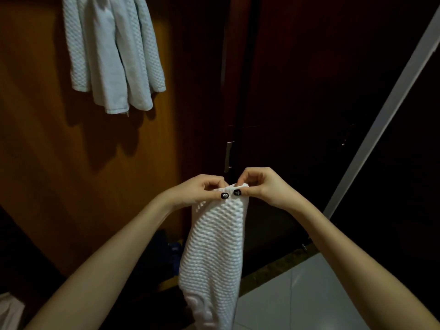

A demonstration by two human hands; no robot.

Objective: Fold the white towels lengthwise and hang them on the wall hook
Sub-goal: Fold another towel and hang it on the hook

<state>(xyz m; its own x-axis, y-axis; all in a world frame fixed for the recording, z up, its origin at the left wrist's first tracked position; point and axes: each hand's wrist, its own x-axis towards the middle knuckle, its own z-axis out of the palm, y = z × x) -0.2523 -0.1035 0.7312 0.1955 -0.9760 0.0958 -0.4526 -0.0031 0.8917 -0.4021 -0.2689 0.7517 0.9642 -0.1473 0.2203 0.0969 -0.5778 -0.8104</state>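
Note:
A white waffle-textured towel (pixel 214 253) hangs down in front of me as a narrow folded strip. My left hand (pixel 200 190) and my right hand (pixel 259 185) pinch its top edge side by side, thumbs almost touching. Up on the wooden wall at the top left, several white towels (pixel 112 51) hang in a bunch. The hook that holds them is out of the frame.
A dark wooden door (pixel 309 91) with a metal latch plate (pixel 229 156) stands right behind my hands. A pale door frame (pixel 390 110) slants across the right. White floor tiles (pixel 297 294) lie at the lower right. A bit of white cloth (pixel 9 310) shows at the bottom left.

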